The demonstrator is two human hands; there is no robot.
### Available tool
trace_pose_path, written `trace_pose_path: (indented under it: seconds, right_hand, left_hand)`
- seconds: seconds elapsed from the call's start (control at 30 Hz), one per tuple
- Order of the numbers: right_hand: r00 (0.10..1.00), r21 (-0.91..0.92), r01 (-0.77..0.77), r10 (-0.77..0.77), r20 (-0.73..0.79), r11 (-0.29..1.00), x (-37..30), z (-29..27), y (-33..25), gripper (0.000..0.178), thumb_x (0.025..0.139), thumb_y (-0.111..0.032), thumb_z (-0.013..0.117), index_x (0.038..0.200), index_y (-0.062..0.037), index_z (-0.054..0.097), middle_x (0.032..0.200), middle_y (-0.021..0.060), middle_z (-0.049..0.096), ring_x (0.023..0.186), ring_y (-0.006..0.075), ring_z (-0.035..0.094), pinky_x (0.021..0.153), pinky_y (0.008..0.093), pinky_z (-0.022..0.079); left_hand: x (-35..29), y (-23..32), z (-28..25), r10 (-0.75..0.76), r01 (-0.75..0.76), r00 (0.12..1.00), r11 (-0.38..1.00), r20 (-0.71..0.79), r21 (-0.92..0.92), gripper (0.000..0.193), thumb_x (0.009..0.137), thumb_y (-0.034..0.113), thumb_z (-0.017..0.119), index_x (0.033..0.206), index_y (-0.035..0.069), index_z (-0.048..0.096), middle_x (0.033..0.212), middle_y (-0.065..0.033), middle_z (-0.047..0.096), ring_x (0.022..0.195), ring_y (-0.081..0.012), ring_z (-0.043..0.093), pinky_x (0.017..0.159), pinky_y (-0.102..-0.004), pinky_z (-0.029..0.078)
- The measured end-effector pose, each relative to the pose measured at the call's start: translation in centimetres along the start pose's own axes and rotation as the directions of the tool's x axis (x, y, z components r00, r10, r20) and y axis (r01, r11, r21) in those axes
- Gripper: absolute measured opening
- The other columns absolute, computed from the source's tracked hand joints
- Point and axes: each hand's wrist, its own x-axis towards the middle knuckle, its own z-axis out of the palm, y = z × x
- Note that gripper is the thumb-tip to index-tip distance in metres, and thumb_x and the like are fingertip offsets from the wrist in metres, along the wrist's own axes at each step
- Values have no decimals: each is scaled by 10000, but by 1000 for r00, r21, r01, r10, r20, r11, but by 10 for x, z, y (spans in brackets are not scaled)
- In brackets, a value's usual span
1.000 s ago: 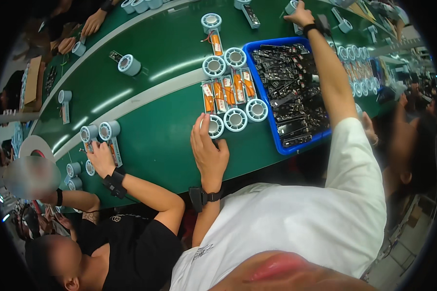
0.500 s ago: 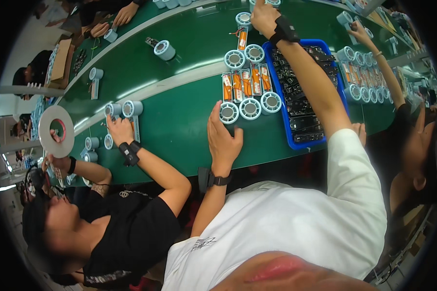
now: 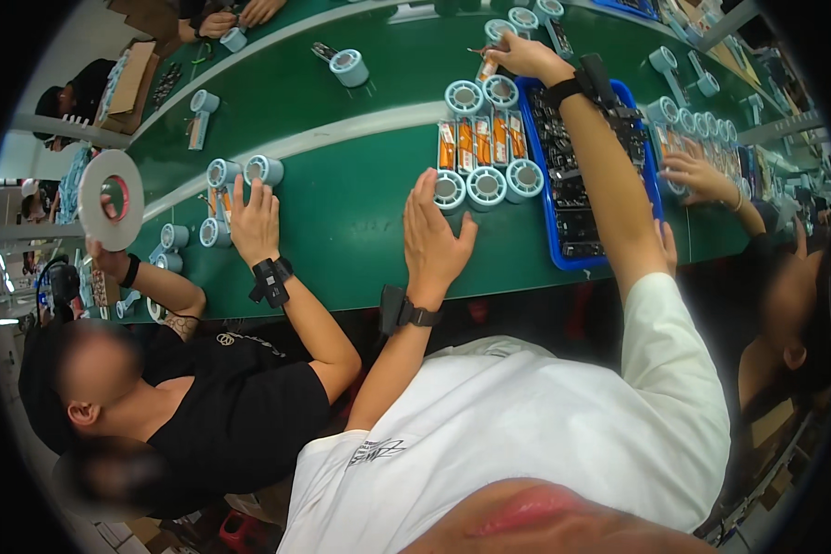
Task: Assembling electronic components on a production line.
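My right hand (image 3: 529,59) reaches to the far side of the green bench, its fingers closed on a light blue handheld fan body (image 3: 500,30) with an orange battery (image 3: 487,67) in its handle. The thumb is partly hidden. My left hand (image 3: 437,242) is open, fingers stretched, beside the near end of a block of fan bodies (image 3: 486,186) laid side by side. Their round heads point alternately near and far, with orange batteries (image 3: 482,143) in the handles between. My left hand holds nothing.
A blue tray (image 3: 557,242) of black circuit boards lies under my right forearm. Left, a co-worker's hand (image 3: 257,222) touches fan bodies (image 3: 264,170); another co-worker's hand (image 3: 704,177) is over fan bodies at right. A tape roll (image 3: 111,201) stands at far left.
My right hand has come back from the farther fan bodies onto the nearer one with the battery. My left hand stays almost in place. The right co-worker's hand has come down nearer.
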Motion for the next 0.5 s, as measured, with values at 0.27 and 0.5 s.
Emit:
trace_pose_path:
  seconds: [0.27, 0.5]
  right_hand:
    - [983, -134, -182, 182, -13, 974, -6, 5, -45, 670, 844, -771, 662, 998, -155, 876, 1048, 208, 808, 1026, 404, 771, 904, 482, 611]
    - [902, -11, -290, 270, -335, 957, 8, 29, 22, 584, 864, -586, 707, 977, -24, 817, 1027, 293, 771, 998, 474, 751, 881, 539, 603]
  left_hand:
    - [-7, -1, -1, 17, -14, 999, 998, -43, 55, 843, 873, 157, 770, 1585, 8, 345, 1563, -228, 491, 1429, -430, 493, 1235, -528, 372]
    - [-7, 6, -2, 53, -51, 996, 998, -76, 29, 825, 868, 129, 768, 1575, 9, 359, 1529, -241, 511, 1393, -442, 513, 1193, -515, 409]
